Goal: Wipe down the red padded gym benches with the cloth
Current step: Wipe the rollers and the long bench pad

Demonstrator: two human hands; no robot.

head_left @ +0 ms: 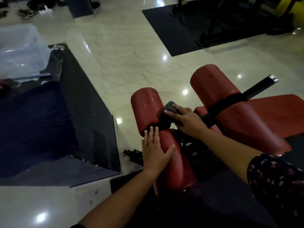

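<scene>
Two hands are working on the near red roller pad (pixel 148 111) of the bench. The left hand (pixel 153 149) is lying flat on the pad's lower half, fingers straight and together, thumb spread wide across the top, gripping nothing. The right hand (pixel 185 120) is pressing a grey cloth (pixel 168 109) against the pad's inner side, just above the black bracket at its middle, fingers laid over the bunched fabric and slightly bent. A second red roller pad (pixel 213 84) is sitting apart to the right, with the red bench seat (pixel 271 111) beyond it.
</scene>
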